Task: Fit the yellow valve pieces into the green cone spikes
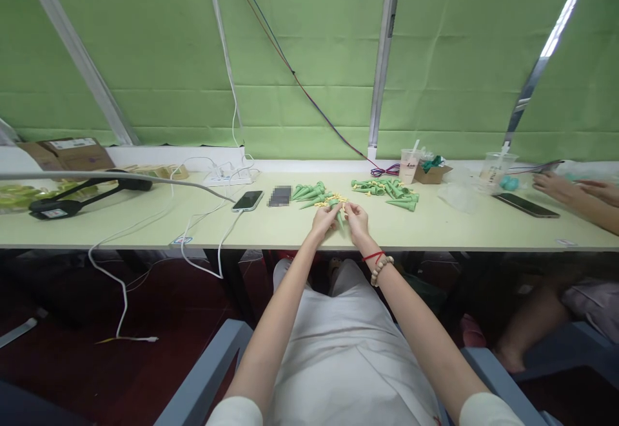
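Observation:
Both hands meet low over the table's front part. My left hand point(325, 221) is closed, pinching a green plastic cone point(340, 221) whose tip points down toward me. Close beside it, my right hand point(356, 220) is closed at the cone's wide end, with a small yellow piece point(343, 206) at its fingertips; its exact shape is too small to tell. Just beyond the hands lie scattered yellow pieces point(338, 198). Left of these is a pile of green cones point(309, 192), and a second green pile point(387, 188), mixed with yellow bits, lies to the right.
On the left are a charging phone point(248, 201), white cables, a black strap-like device point(58, 207) and a cardboard box point(72, 154). At right stand drink cups point(409, 165), a small box point(432, 173) and a dark phone point(526, 205), near another person's hands point(556, 187).

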A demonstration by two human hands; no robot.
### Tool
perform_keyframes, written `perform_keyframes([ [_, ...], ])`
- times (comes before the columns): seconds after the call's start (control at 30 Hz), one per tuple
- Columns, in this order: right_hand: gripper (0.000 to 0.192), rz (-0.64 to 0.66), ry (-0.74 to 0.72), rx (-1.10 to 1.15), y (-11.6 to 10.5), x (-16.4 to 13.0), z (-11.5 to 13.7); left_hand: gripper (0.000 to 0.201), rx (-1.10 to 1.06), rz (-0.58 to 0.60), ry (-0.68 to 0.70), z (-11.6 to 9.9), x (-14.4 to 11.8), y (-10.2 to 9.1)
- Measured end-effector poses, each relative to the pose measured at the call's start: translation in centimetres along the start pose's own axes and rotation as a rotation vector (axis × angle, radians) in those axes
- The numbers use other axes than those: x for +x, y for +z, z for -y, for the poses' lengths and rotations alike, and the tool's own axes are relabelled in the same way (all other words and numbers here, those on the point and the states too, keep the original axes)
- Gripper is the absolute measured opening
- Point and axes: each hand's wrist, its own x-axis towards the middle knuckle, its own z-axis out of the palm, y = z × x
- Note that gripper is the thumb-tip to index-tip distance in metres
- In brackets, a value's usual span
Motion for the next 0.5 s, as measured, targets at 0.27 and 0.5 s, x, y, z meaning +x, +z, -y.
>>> perform_keyframes([
  [0.27, 0.031, 0.118, -0.023, -0.152, 0.3, -0.8, 0.5, 0.034, -0.06, -0.064, 0.001, -0.5, -0.4, -0.1],
  [0.5, 0.037, 0.172, -0.055, -0.226, 0.4, -0.9, 0.7, 0.027, -0.115, 0.06, -0.019, -1.2, -0.9, 0.0],
])
